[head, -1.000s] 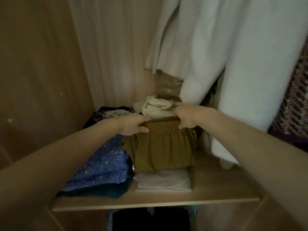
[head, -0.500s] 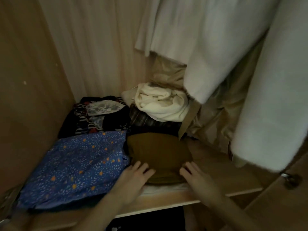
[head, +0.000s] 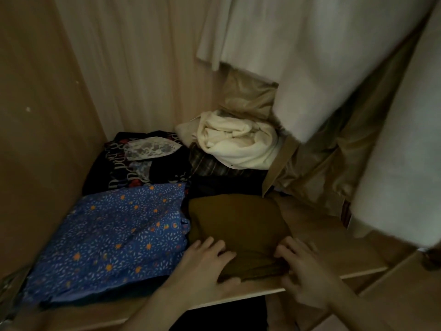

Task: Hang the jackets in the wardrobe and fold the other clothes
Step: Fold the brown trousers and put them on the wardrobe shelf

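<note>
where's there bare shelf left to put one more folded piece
One bare patch: the shelf right of the olive garment, bordered behind by the tan jacket and right by the hanging white coat. The left half is crowded: blue print in front, dark print and cream bundle behind.

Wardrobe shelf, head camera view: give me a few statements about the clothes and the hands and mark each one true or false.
1. Both hands rest on the olive-brown folded garment. True: the left hand and the right hand are at its near edge.
2. The blue patterned garment lies to the right of the olive-brown one. False: it lies to its left.
3. A crumpled cream garment sits at the back of the wooden shelf. True.
4. The white hanging garments are folded on the shelf. False: they hang above it on the right.
5. The right hand is lifting the cream garment. False: it is at the olive-brown one.
</note>
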The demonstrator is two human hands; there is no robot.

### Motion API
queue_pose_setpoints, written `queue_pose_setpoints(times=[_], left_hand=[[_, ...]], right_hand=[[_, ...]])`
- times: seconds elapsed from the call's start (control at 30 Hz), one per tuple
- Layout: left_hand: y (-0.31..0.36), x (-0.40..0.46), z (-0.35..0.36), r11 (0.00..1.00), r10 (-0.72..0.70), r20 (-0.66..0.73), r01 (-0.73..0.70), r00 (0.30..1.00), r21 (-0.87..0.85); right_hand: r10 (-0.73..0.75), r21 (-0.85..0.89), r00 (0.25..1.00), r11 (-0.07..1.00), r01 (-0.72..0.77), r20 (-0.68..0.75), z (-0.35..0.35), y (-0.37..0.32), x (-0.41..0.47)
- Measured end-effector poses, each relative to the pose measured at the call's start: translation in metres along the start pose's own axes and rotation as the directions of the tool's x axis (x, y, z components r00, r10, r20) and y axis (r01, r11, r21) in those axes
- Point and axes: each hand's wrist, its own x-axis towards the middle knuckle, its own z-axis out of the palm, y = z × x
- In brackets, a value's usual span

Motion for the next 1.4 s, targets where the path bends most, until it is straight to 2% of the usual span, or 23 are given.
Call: queue_pose_setpoints(times=[0.1,0.17,0.23,0.3,0.37,0.43,0.57,0.97,1.3,1.4], left_hand=[[0.011,0.02,-0.019,0.998,-0.027,-0.236,0.014,0.971,-0.056],[0.013,0.041,-0.016,0.994,-0.104,-0.314,0.089,0.944,-0.062],[0.014,0.06,-0.004,0.97,-0.243,-0.25,0.237,0.937,-0.056],[0.014,0.07,0.015,0.934,-0.358,-0.11,0.355,0.927,-0.046],[0.011,0.07,0.036,0.91,-0.406,-0.001,0.405,0.914,-0.084],[0.007,0.067,0.049,0.9,-0.417,0.018,0.415,0.909,-0.13],[0.007,0.067,0.053,0.901,-0.421,-0.003,0.418,0.907,-0.117],[0.001,0.078,0.057,0.889,-0.452,-0.058,0.444,0.89,-0.113],[0.003,0.085,0.047,0.877,-0.475,0.015,0.474,0.88,-0.07],[0.005,0.084,0.042,0.876,-0.478,0.058,0.481,0.876,-0.045]], right_hand=[[0.011,0.057,0.984,0.998,-0.002,-0.175,-0.024,-0.008,0.024],[0.125,0.135,0.952,0.987,-0.09,-0.279,-0.024,-0.021,0.05],[0.276,0.183,0.931,0.954,-0.236,-0.238,-0.011,-0.033,0.072],[0.337,0.121,0.936,0.938,-0.324,-0.102,0.015,-0.035,0.081],[0.378,0.107,0.925,0.919,-0.38,0.04,0.036,-0.03,0.077],[0.41,0.189,0.907,0.887,-0.421,0.095,0.047,-0.024,0.073],[0.408,0.25,0.91,0.876,-0.413,0.075,0.05,-0.023,0.073],[0.42,0.291,0.907,0.873,-0.392,-0.038,0.059,-0.019,0.084],[0.42,0.325,0.908,0.858,-0.397,0.0,0.057,-0.012,0.091],[0.466,0.331,0.885,0.836,-0.439,-0.003,0.056,-0.012,0.076]])
